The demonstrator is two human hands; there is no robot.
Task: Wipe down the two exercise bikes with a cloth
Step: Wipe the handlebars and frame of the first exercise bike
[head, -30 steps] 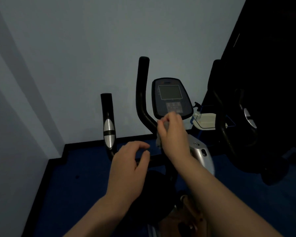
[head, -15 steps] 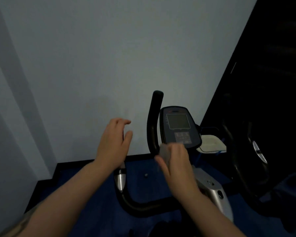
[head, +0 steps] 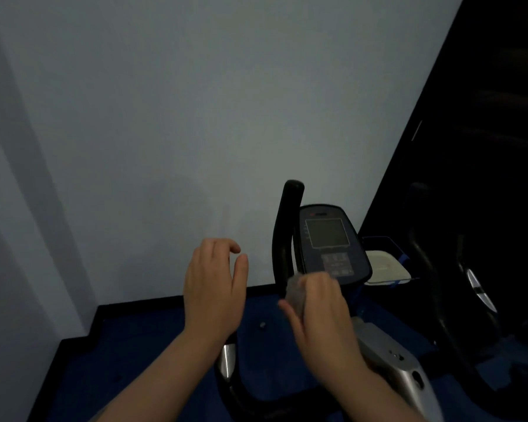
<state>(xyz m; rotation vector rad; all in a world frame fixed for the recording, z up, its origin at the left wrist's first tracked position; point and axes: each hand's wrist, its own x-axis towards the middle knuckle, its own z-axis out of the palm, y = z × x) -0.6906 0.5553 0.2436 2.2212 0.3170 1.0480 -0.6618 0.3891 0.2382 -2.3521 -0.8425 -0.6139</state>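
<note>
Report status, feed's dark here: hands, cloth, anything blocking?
Right hand gripping cloth below the console. Left hand open, empty, over the left handlebar. Nothing blocking.

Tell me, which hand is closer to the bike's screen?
Right. The right hand, clutching the grey cloth, is just below the console screen. The left hand hovers open farther left, beyond the upright black handlebar.

The right hand (head: 320, 312) covers most of the cloth (head: 295, 295); the second bike (head: 457, 284) is basically lost in the dark on the right.
</note>
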